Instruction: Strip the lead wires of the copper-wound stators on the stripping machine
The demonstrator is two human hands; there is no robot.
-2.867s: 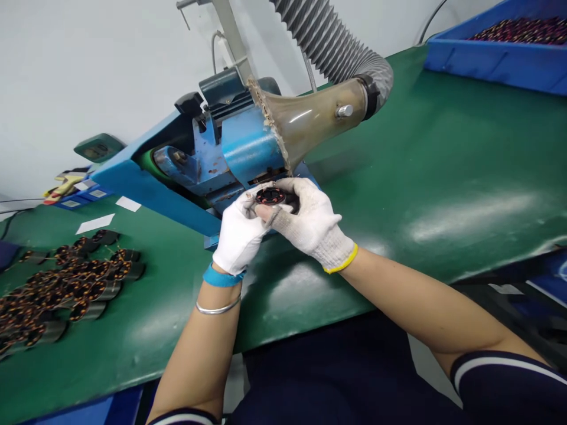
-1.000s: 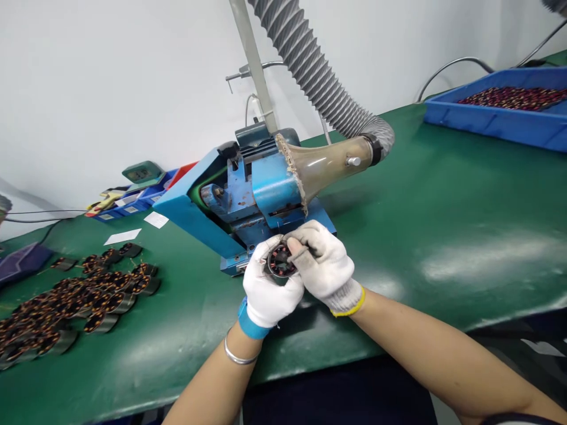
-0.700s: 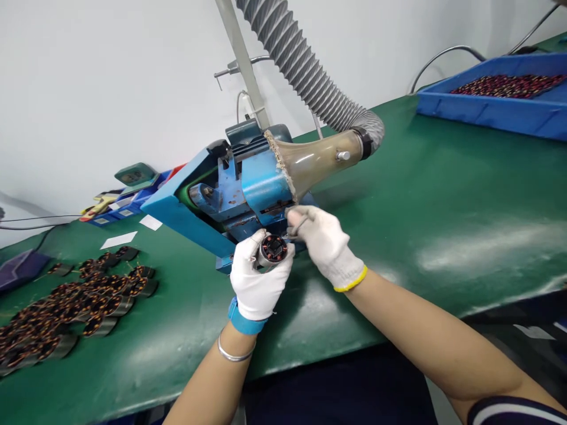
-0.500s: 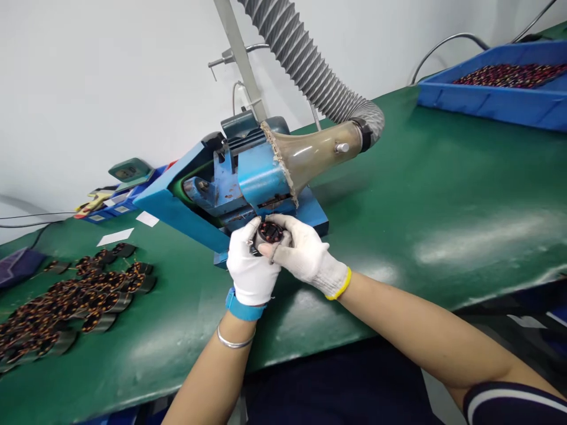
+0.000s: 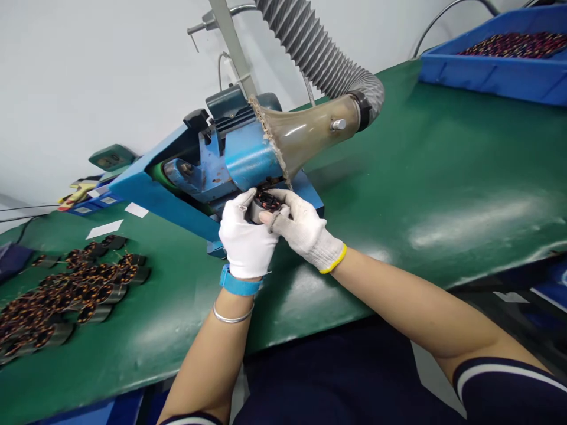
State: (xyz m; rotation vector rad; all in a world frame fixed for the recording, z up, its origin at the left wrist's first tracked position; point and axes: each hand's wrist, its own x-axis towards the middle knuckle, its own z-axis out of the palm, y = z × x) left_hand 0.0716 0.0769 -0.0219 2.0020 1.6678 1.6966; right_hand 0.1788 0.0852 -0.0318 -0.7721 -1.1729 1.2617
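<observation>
**Copper-wound core (image 5: pixel 267 201) sitting in a two-handed grip, close to the blue machine (image 5: pixel 251 156)**

You are pinching the core between the fingers of your left hand (image 5: pixel 248 236) and right hand (image 5: pixel 303 227); neither set is spreading. The core's dark, copper-wound face is pointing up, and its grey metal side is showing towards you. Your left hand, in a white glove, is closing on it from the left. Your right hand, in a yellow-edged glove, is reaching round from the right, one finger curling over the far side and the bare thumb tip pressing the near side. You are holding the core clear above the desk (image 5: pixel 443 165).

Just beyond your fingers, the machine is standing on the desk; whether the core is touching it, you cannot tell from this view. Farther beyond and to the right, a tan funnel (image 5: pixel 310 127) is leading into a grey ribbed hose (image 5: pixel 339 65). Well left of your fingers, many similar cores (image 5: pixel 113 293) are lying in a crowded group, with a white paper slip (image 5: pixel 104 229) lying just behind them. Far right and beyond, a blue tray (image 5: pixel 487 77) is holding small dark-red pieces (image 5: pixel 516 45).
</observation>
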